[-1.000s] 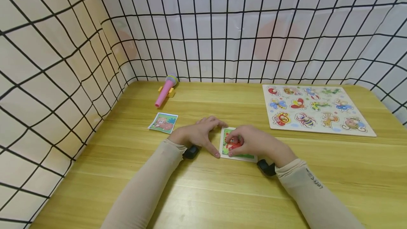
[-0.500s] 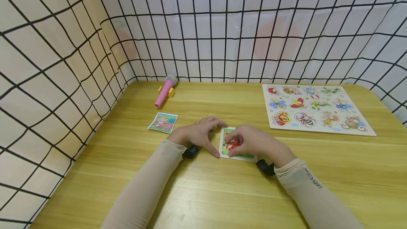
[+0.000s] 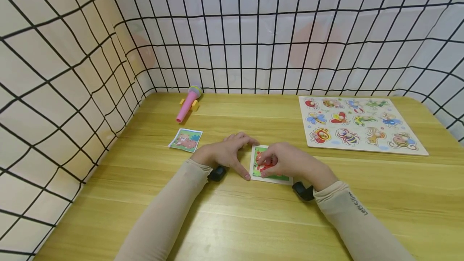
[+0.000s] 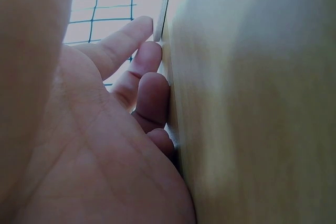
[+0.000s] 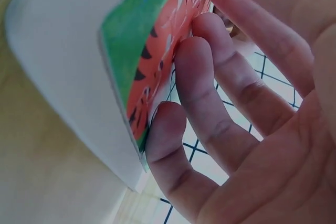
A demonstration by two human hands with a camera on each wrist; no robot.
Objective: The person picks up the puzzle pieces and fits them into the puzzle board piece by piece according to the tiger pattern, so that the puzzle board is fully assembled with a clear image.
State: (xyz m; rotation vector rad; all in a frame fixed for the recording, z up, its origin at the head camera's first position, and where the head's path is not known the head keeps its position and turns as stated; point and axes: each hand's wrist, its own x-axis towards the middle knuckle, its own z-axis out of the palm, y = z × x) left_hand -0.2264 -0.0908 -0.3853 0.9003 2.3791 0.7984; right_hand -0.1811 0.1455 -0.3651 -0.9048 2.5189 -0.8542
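A white-bordered picture board (image 3: pixel 279 178), printed green with a red striped tiger, lies flat on the wooden table between the hands. My left hand (image 3: pixel 228 154) rests at its left side, thumb by the near corner and index finger by the far one. In the left wrist view, the lower fingers (image 4: pixel 153 95) lie along the tabletop. My right hand (image 3: pixel 291 164) arches over the board, thumb and index fingertips apart on the print. Up close, several right fingertips (image 5: pixel 194 59) touch the red print, and the palm hides part of the board.
Left of the hands lies a small tiger picture card (image 3: pixel 186 140). Behind it, a pink toy microphone (image 3: pixel 187 106) leans on yellow blocks (image 3: pixel 195 105). An insect puzzle board (image 3: pixel 362 126) lies at the back right. Black-gridded white sheeting (image 3: pixel 250 35) borders the table.
Almost nothing differs: both hands keep their places at the board, and the right fingertips shift only slightly over the red tiger print.
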